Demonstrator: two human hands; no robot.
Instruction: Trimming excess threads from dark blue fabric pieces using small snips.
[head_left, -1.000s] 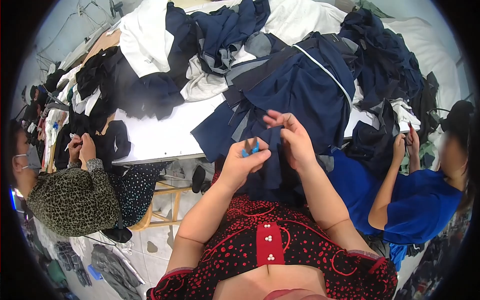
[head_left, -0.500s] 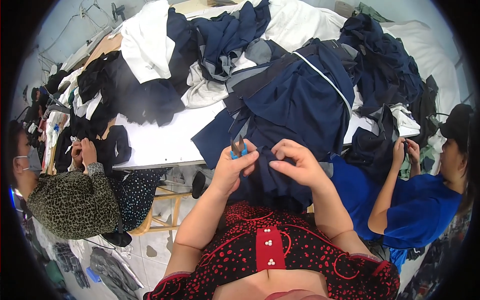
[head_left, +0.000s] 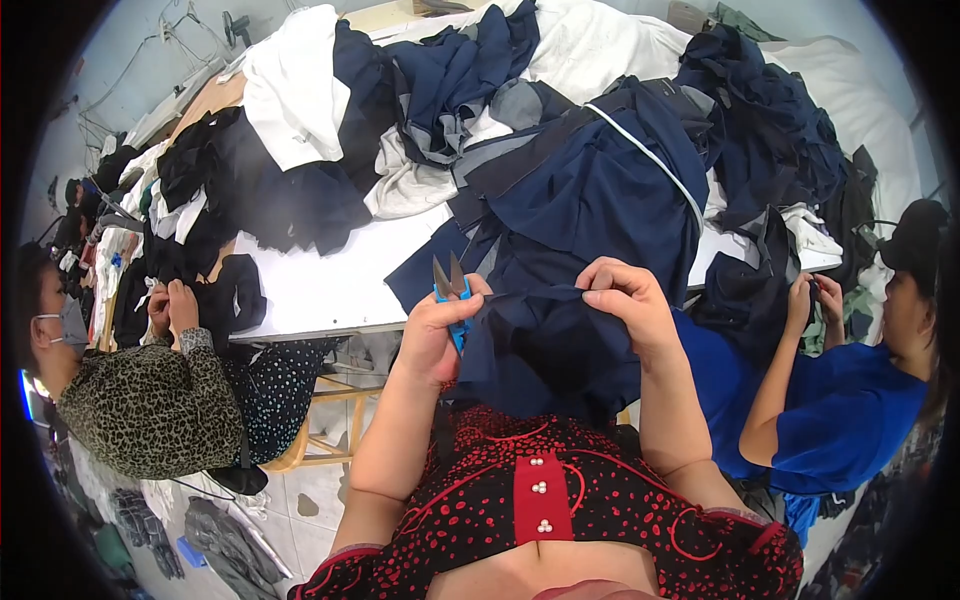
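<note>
A dark navy garment hangs stretched between my two hands, in front of my body. My left hand is closed around thread snips with blue handles, their pointed blades up and apart. Its thumb and fingers also grip the garment's left edge. On the other side, my right hand pinches the garment's upper edge between thumb and fingers. Just beyond my hands lies a heap of navy garments with a white band across it. The garment's lower part falls over my lap.
The white table carries white cloth and more navy pieces. A person in a leopard-print top works with black cloth at the left. At the right, a person in blue handles dark cloth. A wooden stool stands left.
My hands have moved apart, spreading the garment that was bunched between them. The left hand with the snips has shifted left, the right hand right and slightly up.
</note>
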